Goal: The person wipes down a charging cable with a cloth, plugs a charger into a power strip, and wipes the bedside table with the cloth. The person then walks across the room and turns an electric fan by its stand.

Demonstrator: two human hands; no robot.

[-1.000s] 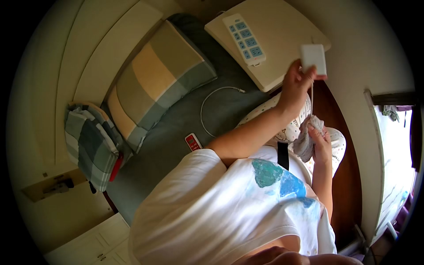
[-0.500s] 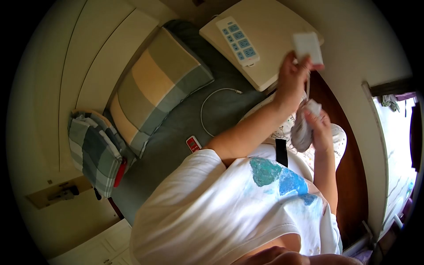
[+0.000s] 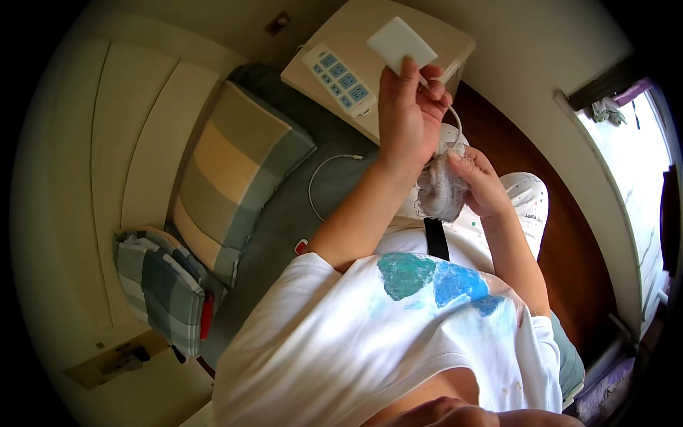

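Note:
My left hand (image 3: pixel 414 107) pinches a flat white power adapter (image 3: pixel 402 44) by its lower edge, thumb on its face and the other fingers curled. From there a white cable (image 3: pixel 456 121) loops down toward my right hand (image 3: pixel 480 181). That hand is closed on a crumpled grey cloth (image 3: pixel 442 188), which bunches up around the cable's lower part above my lap. The rest of the cable is hidden by the cloth.
A white power strip (image 3: pixel 339 80) with blue sockets lies on the cream bedside table (image 3: pixel 441 32). Another white cable (image 3: pixel 313 181) curves over the grey bed sheet, near a red-and-white object (image 3: pixel 301 245) partly behind my arm. A striped pillow (image 3: pixel 238 164) and folded plaid fabric (image 3: pixel 160 288) are at left.
The adapter has tilted in my left hand, and both hands sit further left in view. The cable, straight before, now bows out to the right. The whole view has shifted a little.

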